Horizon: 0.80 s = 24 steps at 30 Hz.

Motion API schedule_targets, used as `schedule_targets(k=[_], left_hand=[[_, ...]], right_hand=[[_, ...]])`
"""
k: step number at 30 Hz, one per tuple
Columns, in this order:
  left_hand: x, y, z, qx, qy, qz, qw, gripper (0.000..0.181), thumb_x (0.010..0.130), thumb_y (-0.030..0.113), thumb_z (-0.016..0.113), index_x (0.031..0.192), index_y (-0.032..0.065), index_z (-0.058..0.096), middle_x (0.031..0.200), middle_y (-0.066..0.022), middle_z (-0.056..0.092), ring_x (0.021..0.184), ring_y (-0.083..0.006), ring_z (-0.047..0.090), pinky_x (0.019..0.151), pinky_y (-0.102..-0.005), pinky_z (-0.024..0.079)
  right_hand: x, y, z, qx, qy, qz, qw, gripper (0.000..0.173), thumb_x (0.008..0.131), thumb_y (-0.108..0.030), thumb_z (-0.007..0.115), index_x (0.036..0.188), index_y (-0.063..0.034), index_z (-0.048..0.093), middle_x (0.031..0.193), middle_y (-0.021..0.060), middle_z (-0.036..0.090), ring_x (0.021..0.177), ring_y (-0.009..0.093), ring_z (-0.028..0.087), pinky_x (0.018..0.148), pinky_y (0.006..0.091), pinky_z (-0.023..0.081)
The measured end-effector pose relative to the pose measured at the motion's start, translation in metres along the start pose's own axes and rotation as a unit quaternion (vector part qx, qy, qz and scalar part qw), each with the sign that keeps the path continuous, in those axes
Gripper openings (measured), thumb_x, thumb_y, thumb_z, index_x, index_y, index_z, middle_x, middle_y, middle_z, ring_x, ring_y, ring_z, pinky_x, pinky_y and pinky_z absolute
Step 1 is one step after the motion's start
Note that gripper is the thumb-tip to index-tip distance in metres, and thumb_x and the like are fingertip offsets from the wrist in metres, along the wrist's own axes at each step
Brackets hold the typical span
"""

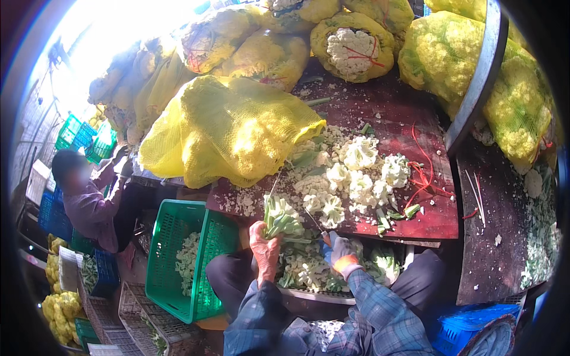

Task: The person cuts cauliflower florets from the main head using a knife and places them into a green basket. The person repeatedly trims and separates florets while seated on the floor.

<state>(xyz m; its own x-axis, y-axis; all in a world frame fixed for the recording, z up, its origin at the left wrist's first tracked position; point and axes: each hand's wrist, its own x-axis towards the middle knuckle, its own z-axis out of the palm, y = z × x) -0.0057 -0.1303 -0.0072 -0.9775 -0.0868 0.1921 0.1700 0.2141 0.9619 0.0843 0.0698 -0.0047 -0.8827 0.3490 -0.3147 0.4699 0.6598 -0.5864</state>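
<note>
My bare left hand (264, 249) grips a cauliflower piece (285, 217) by its pale green stalks, above the table's front edge. A thin-bladed knife (327, 239) is in my right hand (343, 256), which wears a grey and blue glove with an orange band. The blade points up and left, towards the held piece. Below both hands, cut cauliflower florets (307, 270) fill a container at my lap; its full shape is hidden. Loose cauliflower florets (360, 184) and crumbs lie on the red tabletop (427, 213) just beyond.
An open yellow mesh bag (231, 129) of cauliflower lies at the table's left. A green plastic crate (160, 258) with some florets stands left of my knee. Red string (421, 178) lies at right, near a metal post (478, 80). A person (91, 200) works at far left.
</note>
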Motion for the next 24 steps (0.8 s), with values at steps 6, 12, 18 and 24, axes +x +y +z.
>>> schedule_targets(k=[6,12,18,24], left_hand=[[0.012,0.020,-0.016,-0.231,0.040,-0.125,0.964,0.031,0.077,-0.004,0.068,0.106,0.0020,0.061,0.097,-0.0036,0.066,0.083,-0.0110,0.061,0.074,-0.0244,0.047],[0.007,0.046,-0.050,-0.373,-0.019,-0.175,0.911,0.028,0.082,-0.004,0.057,0.109,0.0041,0.061,0.097,-0.0049,0.066,0.082,-0.0142,0.062,0.070,-0.0258,0.049],[-0.035,0.059,-0.108,-0.562,-0.095,-0.151,0.807,0.033,0.088,0.022,0.064,0.115,0.0037,0.059,0.108,-0.0047,0.064,0.099,-0.0166,0.059,0.085,-0.0315,0.047],[-0.100,0.082,-0.214,-0.582,-0.050,-0.207,0.785,0.039,0.094,0.028,0.049,0.124,0.0034,0.055,0.112,-0.0113,0.063,0.097,-0.0230,0.063,0.085,-0.0389,0.051]], right_hand=[[0.002,0.017,-0.023,0.036,0.031,-0.008,0.999,0.036,0.083,-0.040,0.062,0.095,-0.0064,0.059,0.087,0.0234,0.064,0.087,0.041,0.062,0.074,0.0466,0.048],[0.021,0.042,0.010,0.243,0.016,0.028,0.970,0.030,0.084,-0.031,0.063,0.090,-0.0018,0.062,0.070,0.0088,0.062,0.057,0.021,0.061,0.050,0.0360,0.048],[0.009,0.024,-0.012,0.370,-0.043,0.120,0.920,0.012,0.091,-0.017,0.056,0.087,-0.0098,0.048,0.061,-0.0004,0.043,0.042,0.012,0.044,0.033,0.0274,0.032],[0.008,0.015,-0.018,0.281,-0.052,0.132,0.949,0.022,0.093,-0.029,0.052,0.085,-0.0089,0.048,0.062,0.0009,0.045,0.044,0.013,0.046,0.035,0.0289,0.036]])
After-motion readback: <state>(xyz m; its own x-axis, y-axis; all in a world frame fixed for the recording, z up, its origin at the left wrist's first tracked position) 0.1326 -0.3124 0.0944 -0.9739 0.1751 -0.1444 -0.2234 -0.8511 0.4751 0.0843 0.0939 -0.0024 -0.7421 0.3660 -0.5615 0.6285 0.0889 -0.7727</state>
